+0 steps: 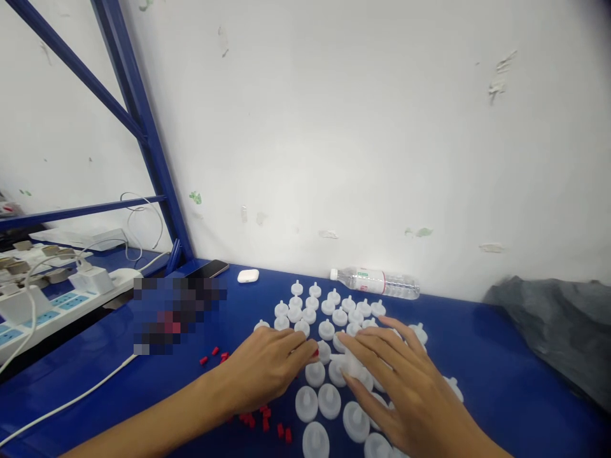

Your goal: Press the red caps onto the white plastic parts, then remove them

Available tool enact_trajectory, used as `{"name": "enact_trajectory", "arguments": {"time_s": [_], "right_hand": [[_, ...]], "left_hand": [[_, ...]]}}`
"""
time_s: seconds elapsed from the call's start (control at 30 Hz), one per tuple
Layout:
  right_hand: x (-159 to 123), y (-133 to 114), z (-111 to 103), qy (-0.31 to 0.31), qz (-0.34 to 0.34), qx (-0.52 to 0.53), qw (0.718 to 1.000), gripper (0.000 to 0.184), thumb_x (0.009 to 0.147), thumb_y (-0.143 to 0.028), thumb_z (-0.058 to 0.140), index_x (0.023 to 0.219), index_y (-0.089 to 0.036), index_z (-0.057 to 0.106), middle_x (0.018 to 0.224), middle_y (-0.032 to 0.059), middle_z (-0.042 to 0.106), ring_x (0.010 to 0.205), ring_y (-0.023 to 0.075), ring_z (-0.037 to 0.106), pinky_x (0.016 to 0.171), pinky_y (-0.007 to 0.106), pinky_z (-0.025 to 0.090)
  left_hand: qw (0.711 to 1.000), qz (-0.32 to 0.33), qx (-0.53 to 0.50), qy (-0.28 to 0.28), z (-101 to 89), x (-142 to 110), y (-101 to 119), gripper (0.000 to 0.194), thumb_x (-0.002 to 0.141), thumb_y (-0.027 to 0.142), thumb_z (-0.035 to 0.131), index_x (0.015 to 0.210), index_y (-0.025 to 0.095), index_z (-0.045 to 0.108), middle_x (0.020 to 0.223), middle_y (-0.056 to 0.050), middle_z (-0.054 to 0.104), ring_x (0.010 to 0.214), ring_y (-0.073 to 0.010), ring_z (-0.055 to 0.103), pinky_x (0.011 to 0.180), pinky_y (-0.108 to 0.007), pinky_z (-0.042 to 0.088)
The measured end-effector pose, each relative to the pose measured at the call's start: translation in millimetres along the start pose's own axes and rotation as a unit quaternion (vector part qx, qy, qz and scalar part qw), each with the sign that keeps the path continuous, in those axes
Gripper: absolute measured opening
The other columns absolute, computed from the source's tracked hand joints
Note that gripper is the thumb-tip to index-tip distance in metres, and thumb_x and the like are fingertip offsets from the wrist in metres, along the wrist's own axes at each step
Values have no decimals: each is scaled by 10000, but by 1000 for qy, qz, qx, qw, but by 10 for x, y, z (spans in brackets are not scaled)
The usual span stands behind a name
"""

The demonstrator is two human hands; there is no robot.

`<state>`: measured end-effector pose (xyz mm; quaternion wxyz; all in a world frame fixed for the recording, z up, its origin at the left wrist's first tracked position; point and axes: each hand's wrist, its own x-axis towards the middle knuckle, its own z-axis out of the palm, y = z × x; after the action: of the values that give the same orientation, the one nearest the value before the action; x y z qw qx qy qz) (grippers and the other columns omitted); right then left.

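1. Blue counter (482,356) fills the lower part of my view; white caps (329,401) cover its middle, mostly standing stem-up, from near the bottle (370,280) down to the bottom edge.
2. My left hand (267,364) pinches a red plug (316,352) at its fingertips, among the caps.
3. My right hand (405,378) is spread, thumb and forefinger either side of a tilted cap (352,366), its stem towards the left hand; blur keeps me from telling whether it is gripped.
4. Loose plugs (280,431) lie scattered left of the caps, on both sides of the left forearm (179,412).
5. Progress, as I judge it: I make out no stem bearing a plug, though the right hand hides several caps; nearly everything I can see looks untouched.
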<state>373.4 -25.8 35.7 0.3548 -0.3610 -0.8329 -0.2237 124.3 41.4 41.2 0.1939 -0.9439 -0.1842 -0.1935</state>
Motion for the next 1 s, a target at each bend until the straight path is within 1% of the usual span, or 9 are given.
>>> {"name": "enact_trajectory", "arguments": {"time_s": [0.1, 0.27, 0.43, 0.63, 0.77, 0.93, 1.0], "right_hand": [[28, -29, -23, 2, -21, -6, 1000, 346, 1015, -204, 569, 1342, -113, 632, 1055, 72, 753, 1001, 228, 684, 1083, 496, 440], [60, -65, -30, -11, -38, -13, 999, 368, 1027, -206, 548, 1381, -128, 612, 1053, 69, 761, 1008, 225, 698, 1052, 487, 479], [47, -63, -6, -19, -28, -4, 999, 381, 1035, -204, 533, 1402, -120, 597, 1074, 71, 757, 1015, 224, 694, 1033, 502, 501], [13, -39, 13, -31, -26, 6, 999, 391, 1039, -203, 527, 1419, -130, 586, 1094, 86, 754, 1037, 235, 690, 1013, 525, 531], [2, -18, 22, -35, -33, 1, 999, 338, 1045, -176, 514, 1363, -138, 623, 1113, 82, 763, 1054, 225, 693, 1029, 515, 526], [7, -7, 19, -24, -38, 0, 999, 284, 1043, -136, 516, 1288, -141, 660, 1142, 58, 769, 1059, 206, 695, 1052, 489, 491], [0, 0, 18, -21, -45, -1, 999, 290, 1027, -102, 527, 1279, -140, 666, 1166, 55, 766, 1073, 206, 691, 1063, 479, 479]], "left_hand": [[1000, 8, 1, -2, -16, 12, 34, 206, 1066, 123, 382, 1058, 161, 585, 748, 14, 637, 583, -178, 599, 451, -337, 309], [1000, 19, 1, 2, -36, 33, 74, 188, 1078, 158, 408, 986, 173, 572, 743, 18, 628, 587, -171, 586, 454, -336, 313], [999, 29, -4, 18, -32, 37, 93, 187, 1088, 237, 435, 991, 168, 580, 730, 20, 611, 584, -171, 577, 451, -337, 331], [999, 36, -11, 38, -18, 32, 89, 192, 1084, 237, 449, 1007, 152, 603, 714, 14, 607, 578, -172, 556, 456, -340, 330], [998, 36, -20, 50, -8, 31, 94, 210, 1085, 243, 458, 990, 148, 619, 672, 21, 590, 557, -161, 533, 464, -333, 321], [996, 39, -38, 66, -21, 36, 91, 244, 1085, 280, 473, 943, 161, 633, 676, 23, 596, 555, -144, 531, 465, -319, 319], [996, 34, -47, 66, -15, 39, 93, 264, 1083, 301, 480, 907, 172, 629, 682, 26, 595, 546, -138, 521, 466, -314, 321]]}}
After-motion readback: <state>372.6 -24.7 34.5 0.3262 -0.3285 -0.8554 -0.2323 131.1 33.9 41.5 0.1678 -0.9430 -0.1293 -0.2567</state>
